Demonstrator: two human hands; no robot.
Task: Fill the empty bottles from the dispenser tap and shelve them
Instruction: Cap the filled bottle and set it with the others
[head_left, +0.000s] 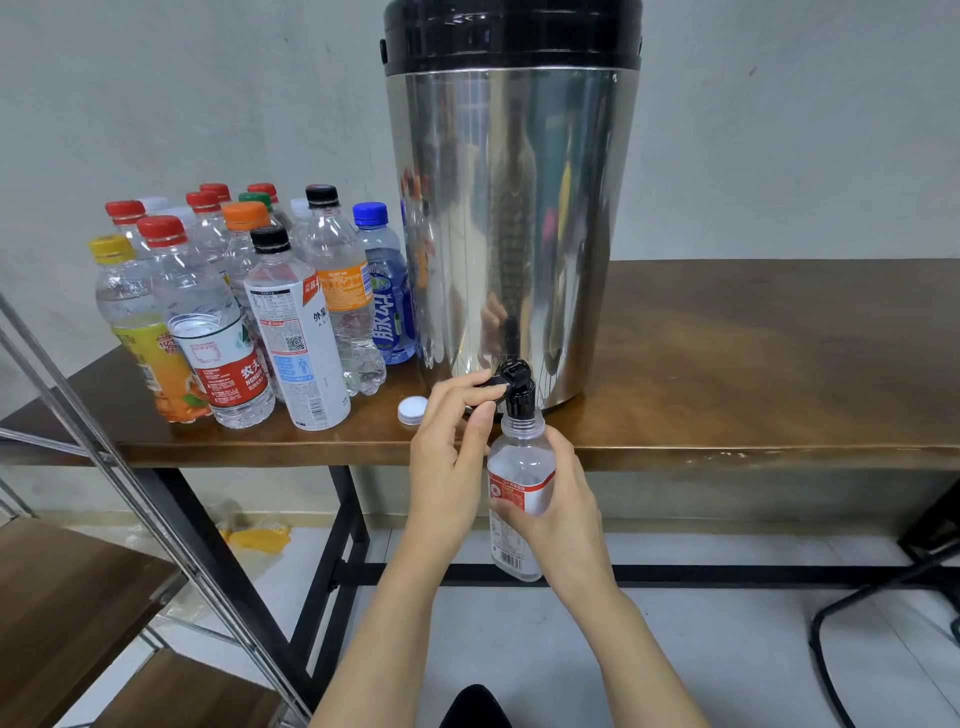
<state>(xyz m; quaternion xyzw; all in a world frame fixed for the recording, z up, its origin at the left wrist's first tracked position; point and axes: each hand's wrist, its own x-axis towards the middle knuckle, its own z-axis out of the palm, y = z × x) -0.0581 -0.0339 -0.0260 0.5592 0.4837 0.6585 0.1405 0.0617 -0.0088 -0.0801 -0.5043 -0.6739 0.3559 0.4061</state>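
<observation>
**Bottle held upright under the tap**

The dispenser (509, 208), a steel drum with a black lid, stands on the brown table (753, 364), with its black tap (514, 379) reaching out past the table's front edge. The right hand (563, 499) holds a clear bottle (519, 465) with a red and white label just below the table edge. Its fingers are wrapped round the bottle's middle. The bottle has no cap. Its long axis runs close to vertical, base toward the floor and open mouth pointing up, right at the tap's spout.

The left hand (447, 457) reaches up beside it, and its thumb and forefinger pinch the tap's side lever.

A loose white cap (413, 409) lies on the table just left of the tap. Further left stands a cluster of capped bottles (249, 312), all upright, with red, orange, black, blue, green and yellow tops. A wooden shelf (67, 587) in a metal frame sits at lower left.
</observation>
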